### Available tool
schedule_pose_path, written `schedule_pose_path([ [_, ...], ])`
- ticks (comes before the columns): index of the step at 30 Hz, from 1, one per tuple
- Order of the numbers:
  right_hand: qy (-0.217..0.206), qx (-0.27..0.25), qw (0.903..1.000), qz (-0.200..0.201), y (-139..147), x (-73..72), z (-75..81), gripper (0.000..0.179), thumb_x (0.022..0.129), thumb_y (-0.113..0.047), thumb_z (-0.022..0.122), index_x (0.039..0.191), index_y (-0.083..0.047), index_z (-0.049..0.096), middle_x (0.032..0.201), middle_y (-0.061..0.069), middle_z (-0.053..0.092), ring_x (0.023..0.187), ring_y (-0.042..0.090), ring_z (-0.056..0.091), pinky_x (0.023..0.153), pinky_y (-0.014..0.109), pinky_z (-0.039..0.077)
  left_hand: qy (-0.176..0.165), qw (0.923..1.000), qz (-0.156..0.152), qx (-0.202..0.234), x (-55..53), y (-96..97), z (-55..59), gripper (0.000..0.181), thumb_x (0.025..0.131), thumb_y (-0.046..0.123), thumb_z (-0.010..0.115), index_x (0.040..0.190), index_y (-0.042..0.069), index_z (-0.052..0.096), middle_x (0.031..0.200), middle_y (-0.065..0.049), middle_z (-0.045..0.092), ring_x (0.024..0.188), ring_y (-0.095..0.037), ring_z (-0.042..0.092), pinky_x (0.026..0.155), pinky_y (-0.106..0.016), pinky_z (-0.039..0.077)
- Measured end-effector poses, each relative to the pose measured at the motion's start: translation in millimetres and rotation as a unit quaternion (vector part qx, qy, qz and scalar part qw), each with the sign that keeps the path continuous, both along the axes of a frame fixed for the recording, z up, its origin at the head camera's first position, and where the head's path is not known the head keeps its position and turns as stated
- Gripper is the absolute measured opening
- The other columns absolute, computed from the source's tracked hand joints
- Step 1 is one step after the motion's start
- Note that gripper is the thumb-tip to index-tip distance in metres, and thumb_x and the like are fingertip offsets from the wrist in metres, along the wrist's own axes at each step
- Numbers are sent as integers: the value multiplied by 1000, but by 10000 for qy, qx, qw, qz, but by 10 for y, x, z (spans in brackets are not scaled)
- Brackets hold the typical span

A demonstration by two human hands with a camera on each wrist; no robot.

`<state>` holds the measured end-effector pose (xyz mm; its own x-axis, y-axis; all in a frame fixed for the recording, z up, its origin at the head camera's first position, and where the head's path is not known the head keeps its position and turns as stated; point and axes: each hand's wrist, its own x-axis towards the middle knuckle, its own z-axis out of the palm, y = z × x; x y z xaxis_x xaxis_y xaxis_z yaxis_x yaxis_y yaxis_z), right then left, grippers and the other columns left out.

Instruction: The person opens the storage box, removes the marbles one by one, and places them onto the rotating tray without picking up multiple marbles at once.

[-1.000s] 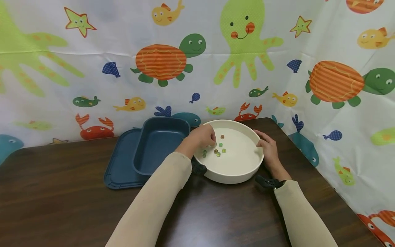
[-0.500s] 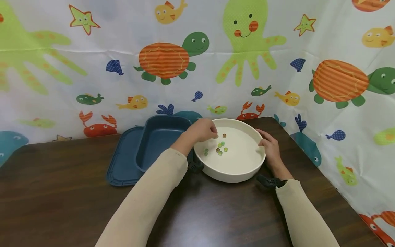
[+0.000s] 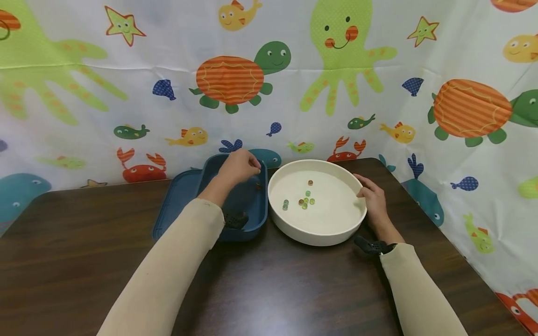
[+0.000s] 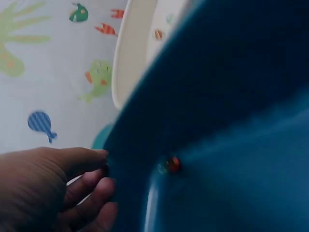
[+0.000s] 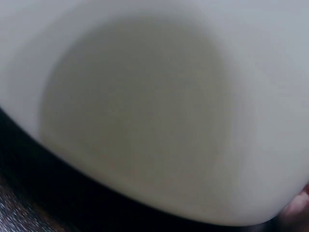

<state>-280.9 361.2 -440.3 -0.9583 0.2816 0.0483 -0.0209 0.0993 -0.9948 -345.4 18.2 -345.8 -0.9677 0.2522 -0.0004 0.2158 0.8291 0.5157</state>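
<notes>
My left hand (image 3: 240, 166) is over the far right part of a deep blue rectangular container (image 3: 254, 212). Its thumb and index fingertips pinch a small dark marble (image 4: 105, 169), mostly hidden by the fingers. Inside the container, red and green marbles (image 4: 172, 164) show in a corner below the fingertips. To the right stands a round cream bowl (image 3: 336, 224) with several green and brown glass marbles (image 3: 305, 201) on its floor. My right hand (image 3: 373, 200) grips the bowl's right rim, thumb over the edge. The right wrist view is mostly filled by the bowl's pale wall.
Under the container's left side lies a flat blue lid-like piece (image 3: 174, 200). All of it stands on a dark wooden table (image 3: 273, 289). A curtain with sea animals (image 3: 176, 107) hangs behind and along the right side. The container's rim nearly meets the bowl.
My left hand has lifted from the bowl's marbles and moved left over the blue container. The right hand stays on the bowl's rim. The head view has shifted slightly.
</notes>
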Motion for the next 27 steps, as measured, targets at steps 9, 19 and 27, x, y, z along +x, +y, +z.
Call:
schedule_pose_path([
  [9,19,-35,10000,-7,6,4,-3,57,80,4,42,134,-8,56,141,12,51,121,22,53,81,15,47,-610,9973,-228,-334,-64,-137,-149,15,89,13,66,100,6,73,102,-12,70,83,-21,63,71,-32,54],
  [19,71,-100,9999,26,6,-17,-4,58,79,5,42,134,-7,56,142,11,51,123,21,52,86,17,46,-875,9931,-373,-680,-104,-127,-234,16,90,13,61,95,6,75,97,-9,69,80,-18,61,69,-29,51],
  [27,12,-120,9999,55,30,-24,-3,58,79,4,41,135,-8,55,143,9,50,125,21,50,93,24,45,-901,9910,-437,-891,-135,-51,-250,12,87,17,68,83,8,74,78,-3,66,68,-15,57,58,-25,46],
])
